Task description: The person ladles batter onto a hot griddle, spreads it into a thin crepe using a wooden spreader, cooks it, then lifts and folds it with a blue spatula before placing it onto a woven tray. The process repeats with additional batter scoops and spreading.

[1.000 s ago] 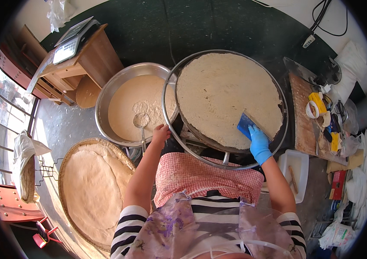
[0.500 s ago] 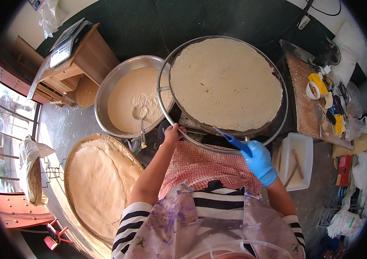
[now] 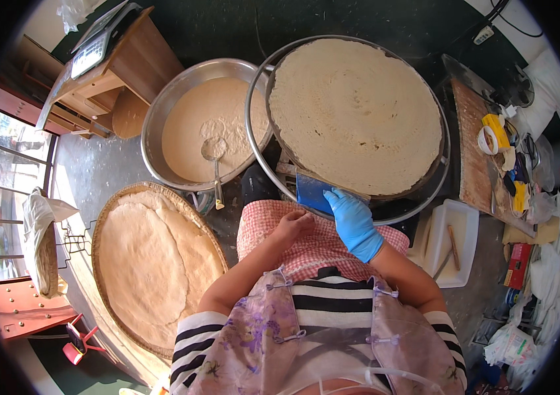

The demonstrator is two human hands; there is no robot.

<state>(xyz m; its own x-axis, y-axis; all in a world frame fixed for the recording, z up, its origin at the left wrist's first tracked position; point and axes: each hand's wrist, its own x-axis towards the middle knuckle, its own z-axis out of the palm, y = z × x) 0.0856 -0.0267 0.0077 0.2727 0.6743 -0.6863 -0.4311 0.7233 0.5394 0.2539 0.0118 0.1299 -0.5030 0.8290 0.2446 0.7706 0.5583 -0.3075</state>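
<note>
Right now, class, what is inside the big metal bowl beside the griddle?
The metal bowl holds pale tan batter, and a ladle rests in it, its handle over the near rim. The batter covers the bowl's bottom, so nothing beneath can be seen.

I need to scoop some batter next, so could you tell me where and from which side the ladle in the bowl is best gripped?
Grip the ladle by the free end of its handle, which sticks out over the near rim of the batter bowl, probably clean there. Come from the near side with the left hand, which is bare and empty; the scoop end lies in batter.
</note>
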